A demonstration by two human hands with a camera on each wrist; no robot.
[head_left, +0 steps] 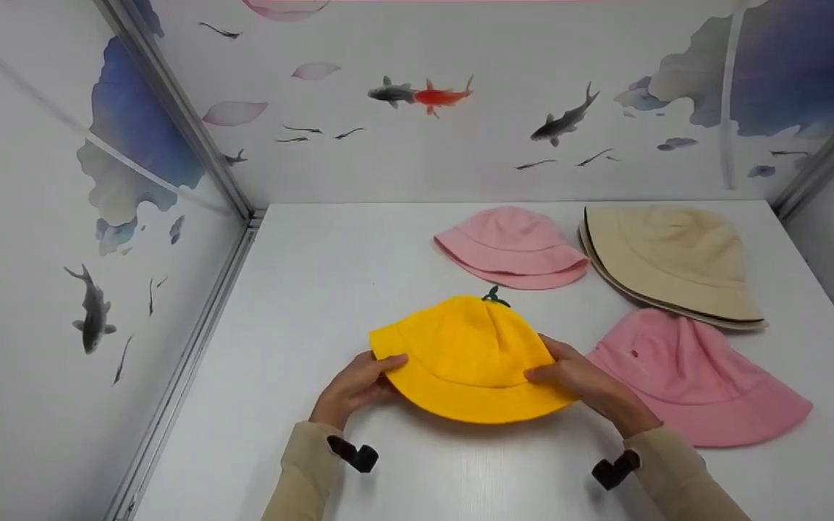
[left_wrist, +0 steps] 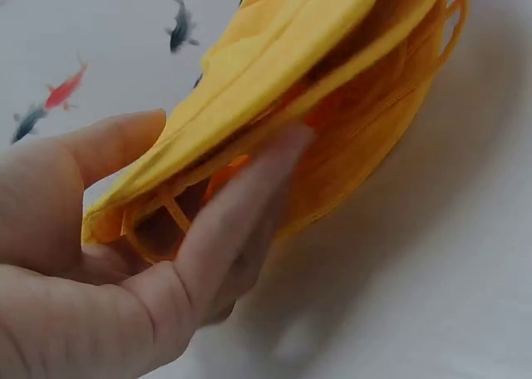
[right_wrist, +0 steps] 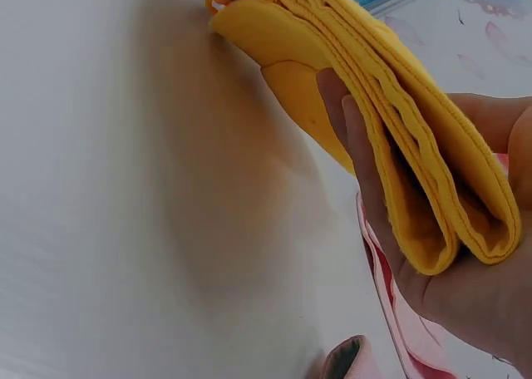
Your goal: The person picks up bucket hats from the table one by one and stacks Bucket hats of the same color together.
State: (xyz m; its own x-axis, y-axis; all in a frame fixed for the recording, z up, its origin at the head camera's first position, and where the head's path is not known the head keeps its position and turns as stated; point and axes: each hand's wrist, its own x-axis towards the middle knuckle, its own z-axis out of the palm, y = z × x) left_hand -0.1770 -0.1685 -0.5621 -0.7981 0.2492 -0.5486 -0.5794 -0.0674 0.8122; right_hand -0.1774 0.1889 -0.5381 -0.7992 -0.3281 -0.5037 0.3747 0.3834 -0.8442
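A yellow bucket hat (head_left: 471, 354) with a small green leaf-like tip is held flattened above the white table, crown away from the person. My left hand (head_left: 359, 383) grips its left end, thumb on top and fingers beneath. At the right end my right hand (head_left: 580, 376) holds the brim between thumb and fingers. In the left wrist view, the brim of the yellow hat (left_wrist: 274, 88) gapes and a thin yellow cord loops near the fingers. Several folded brim layers of the yellow hat (right_wrist: 407, 146) lie in the palm in the right wrist view.
A light pink hat (head_left: 511, 246) lies at the back. To its right are stacked beige hats (head_left: 677, 260) with a dark edge. A darker pink hat (head_left: 699, 383) rests beside the right forearm. Printed walls (head_left: 460, 159) bound the white table (head_left: 301, 289) at the back and sides.
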